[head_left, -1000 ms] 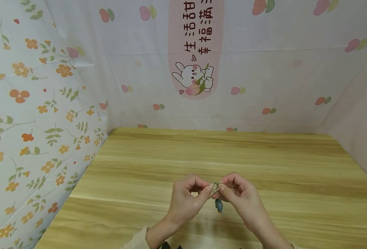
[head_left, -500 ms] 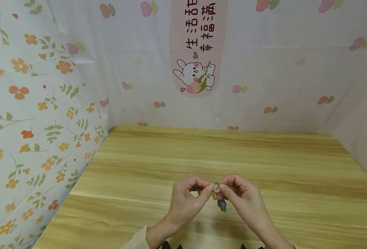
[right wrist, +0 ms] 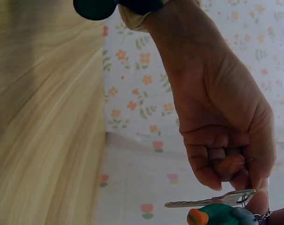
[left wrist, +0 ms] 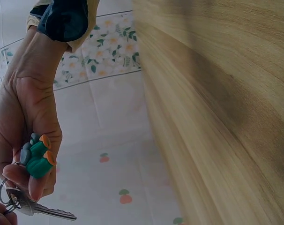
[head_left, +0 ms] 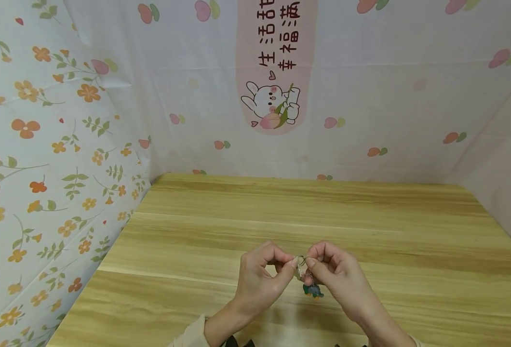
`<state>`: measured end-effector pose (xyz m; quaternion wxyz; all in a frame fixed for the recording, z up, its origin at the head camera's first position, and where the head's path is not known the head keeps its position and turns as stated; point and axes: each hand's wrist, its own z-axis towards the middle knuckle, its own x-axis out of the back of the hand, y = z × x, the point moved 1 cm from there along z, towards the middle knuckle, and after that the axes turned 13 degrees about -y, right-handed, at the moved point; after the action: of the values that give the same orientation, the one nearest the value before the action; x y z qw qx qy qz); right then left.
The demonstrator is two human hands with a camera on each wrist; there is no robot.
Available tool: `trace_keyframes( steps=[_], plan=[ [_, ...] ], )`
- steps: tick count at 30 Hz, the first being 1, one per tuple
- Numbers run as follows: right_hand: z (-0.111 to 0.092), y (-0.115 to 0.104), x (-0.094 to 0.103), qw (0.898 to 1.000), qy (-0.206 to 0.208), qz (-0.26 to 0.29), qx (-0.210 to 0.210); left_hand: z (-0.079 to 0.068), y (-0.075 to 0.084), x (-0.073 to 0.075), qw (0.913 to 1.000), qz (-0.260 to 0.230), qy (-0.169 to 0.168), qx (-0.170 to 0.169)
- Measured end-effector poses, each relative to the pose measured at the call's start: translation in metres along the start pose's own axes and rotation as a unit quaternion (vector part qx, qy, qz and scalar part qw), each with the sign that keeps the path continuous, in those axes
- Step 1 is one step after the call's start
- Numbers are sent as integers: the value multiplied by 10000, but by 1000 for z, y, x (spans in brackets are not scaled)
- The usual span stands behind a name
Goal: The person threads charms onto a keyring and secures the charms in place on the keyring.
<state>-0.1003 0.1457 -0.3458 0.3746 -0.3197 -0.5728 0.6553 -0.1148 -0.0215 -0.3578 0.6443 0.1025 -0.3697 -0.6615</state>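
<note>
This looks like a small indoor booth [head_left: 346, 72] curtained off with printed cloth, homely in its decoration, though whether it stands in a home or a studio cannot be told. A wood-grain worktop [head_left: 307, 217] reaches to a creased back cloth [head_left: 194, 72] scattered with pink and green motifs [head_left: 330, 122], which carries a pink panel [head_left: 290, 77] of Chinese characters [head_left: 267, 59] and a cartoon rabbit [head_left: 264, 100] turned on its side, while a left cloth [head_left: 43, 164] of orange flowers [head_left: 25, 128] and a pale right cloth [head_left: 494, 154] close in the sides
</note>
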Motion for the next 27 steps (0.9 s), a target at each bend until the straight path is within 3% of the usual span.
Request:
trace_keyframes(
  steps=[8, 13, 18, 23, 27],
  plan=[
    [1, -2, 3, 9993, -57, -12, -358, 1, -2, 0, 9990, 336, -3, -280],
    [0, -3, 3, 9994, -26, -245, -259, 3, 0, 0, 9985, 421, -35, -354],
    [0, -3, 4, 9996, -69, -43, -263, 4, 1, 0, 9986, 387, -57, -366],
    [-2, -2, 8, 9993, -177, 144, -281, 3, -2, 0, 9999, 50, -18, -153],
    [-2, -3, 11, 9995, -245, 96, -181, 1, -5, -1, 9972, -589, -60, 452]
  ],
)
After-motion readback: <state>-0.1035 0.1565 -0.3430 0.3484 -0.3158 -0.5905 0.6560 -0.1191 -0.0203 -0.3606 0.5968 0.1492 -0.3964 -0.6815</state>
